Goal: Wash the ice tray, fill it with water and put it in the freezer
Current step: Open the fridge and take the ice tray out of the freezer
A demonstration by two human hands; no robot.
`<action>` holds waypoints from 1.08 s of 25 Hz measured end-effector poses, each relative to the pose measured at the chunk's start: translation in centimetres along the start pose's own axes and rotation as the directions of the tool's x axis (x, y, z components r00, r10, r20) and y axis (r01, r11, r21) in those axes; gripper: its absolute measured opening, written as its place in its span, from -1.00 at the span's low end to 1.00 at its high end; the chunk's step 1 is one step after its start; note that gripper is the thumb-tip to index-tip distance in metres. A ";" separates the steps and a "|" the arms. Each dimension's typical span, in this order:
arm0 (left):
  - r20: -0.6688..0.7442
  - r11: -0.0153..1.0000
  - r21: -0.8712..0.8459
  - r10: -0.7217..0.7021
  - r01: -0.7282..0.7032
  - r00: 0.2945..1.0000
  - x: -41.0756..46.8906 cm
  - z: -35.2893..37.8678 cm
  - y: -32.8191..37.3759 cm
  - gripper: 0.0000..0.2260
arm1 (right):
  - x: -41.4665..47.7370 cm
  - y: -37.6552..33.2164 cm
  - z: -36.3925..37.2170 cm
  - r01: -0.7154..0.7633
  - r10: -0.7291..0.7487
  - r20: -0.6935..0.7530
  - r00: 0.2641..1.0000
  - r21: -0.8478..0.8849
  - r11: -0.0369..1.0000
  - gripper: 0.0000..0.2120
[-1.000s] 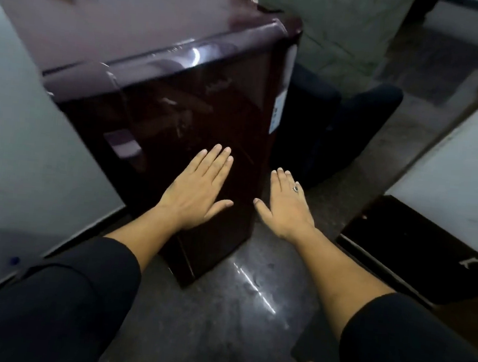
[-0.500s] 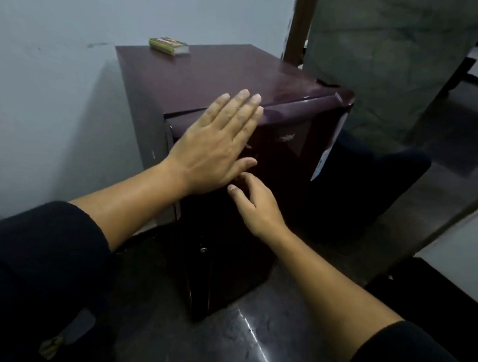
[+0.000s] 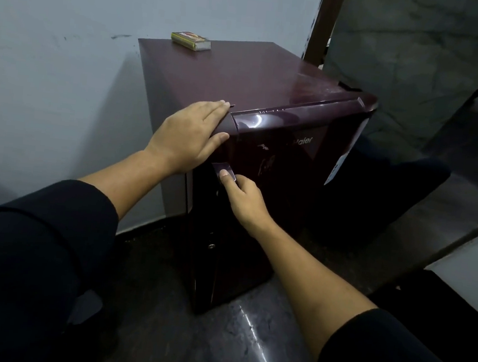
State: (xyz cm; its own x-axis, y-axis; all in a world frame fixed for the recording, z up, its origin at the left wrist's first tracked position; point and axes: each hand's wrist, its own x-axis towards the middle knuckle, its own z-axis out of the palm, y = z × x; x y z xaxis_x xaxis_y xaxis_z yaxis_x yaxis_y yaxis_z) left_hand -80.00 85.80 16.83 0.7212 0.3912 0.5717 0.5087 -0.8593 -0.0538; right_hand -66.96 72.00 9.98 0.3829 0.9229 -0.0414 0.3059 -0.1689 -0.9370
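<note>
A small dark maroon fridge [image 3: 265, 78] stands on the floor against the pale wall, with its door [image 3: 286, 162] closed. My left hand [image 3: 189, 135] lies flat with fingers together on the fridge's top left front corner. My right hand [image 3: 240, 195] is curled at the recessed door handle [image 3: 227, 172] on the door's left edge, thumb on the handle and fingers hooked behind it. No ice tray is in view.
A small yellow box [image 3: 190, 40] lies on the back of the fridge top. A dark soft seat or bag [image 3: 376, 194] sits right of the fridge. A wooden post [image 3: 323, 22] and a marble slab [image 3: 413, 60] stand behind. The floor [image 3: 231, 340] is dark polished stone.
Both hands were flat against the door a second ago. The left hand rose to the fridge's top corner, and the right hand moved left and closed on the door handle. The view shifted lower.
</note>
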 end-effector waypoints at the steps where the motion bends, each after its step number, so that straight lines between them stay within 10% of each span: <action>1: 0.000 1.000 -0.001 0.002 -0.002 1.000 0.0 -0.1 0.0 -0.42 | -0.1 -0.2 0.0 -0.001 0.001 -0.002 1.000 -0.006 1.000 -0.62; 22: -0.163 0.911 -0.404 0.016 -0.082 0.987 -2.5 -2.2 27.9 -0.45 | -15.7 11.2 -19.2 0.073 -0.040 -0.322 0.946 0.093 0.993 -0.49; 27: -0.160 0.883 -0.455 0.045 -0.114 0.986 -1.1 -0.9 36.7 -0.41 | -20.2 12.4 -27.3 0.043 -0.009 -0.466 0.885 0.064 0.997 -0.74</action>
State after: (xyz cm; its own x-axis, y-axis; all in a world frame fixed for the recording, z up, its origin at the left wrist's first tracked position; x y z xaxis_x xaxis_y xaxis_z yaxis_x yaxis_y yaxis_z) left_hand -62.58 53.54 14.94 0.6590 0.2942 0.6922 0.1525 -0.9535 0.2600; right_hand -47.06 41.85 8.70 0.7421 0.6569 0.1333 0.2662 -0.1063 -0.9580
